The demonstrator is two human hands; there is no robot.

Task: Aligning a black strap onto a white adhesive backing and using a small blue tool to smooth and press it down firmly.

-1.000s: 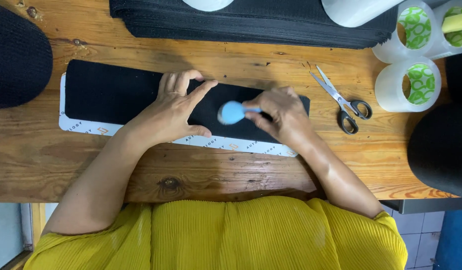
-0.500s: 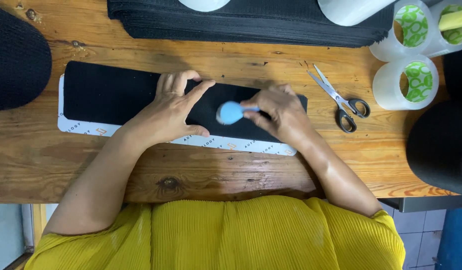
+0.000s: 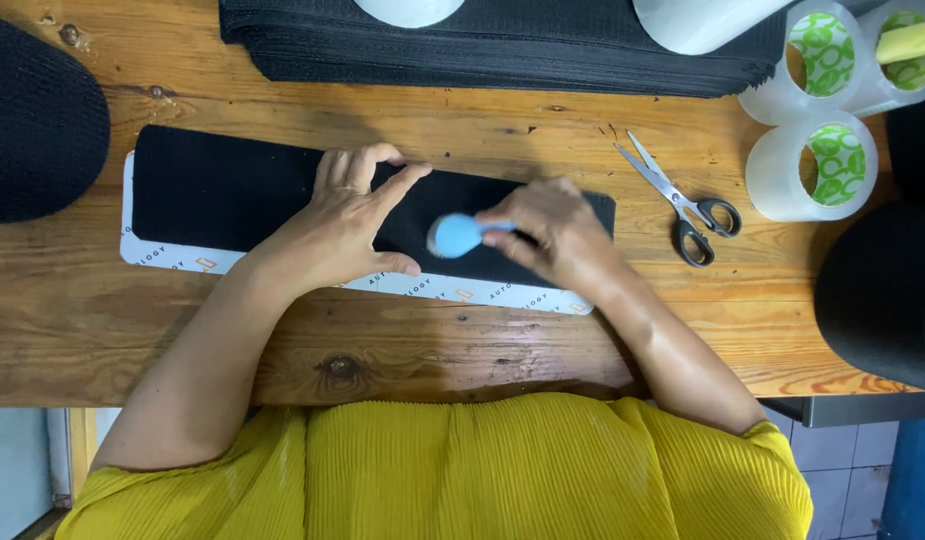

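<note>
Left hand [image 3: 347,225]: flat on black strip [image 3: 222,190], fingers spread, thumb apart from the rest, pressing down.
Right hand [image 3: 557,235]: fingers curled and pinching light blue round-headed tool [image 3: 454,235], head resting on strip.
Black strip: lengthwise on wooden table [image 3: 102,320], atop white backing sheet [image 3: 422,287] showing along near edge.
Scissors [image 3: 682,200]: shut, right of strip, apart from it.
Tape rolls [image 3: 812,165]: far right, clear.
Stack of black strips [image 3: 502,50]: far edge.

Wooden bench [image 3: 402,330], knotted planks.
On it: a black strip [image 3: 222,190] on white backing, scissors [image 3: 677,200], tape rolls [image 3: 812,165], stacked black sheets [image 3: 502,50].
</note>
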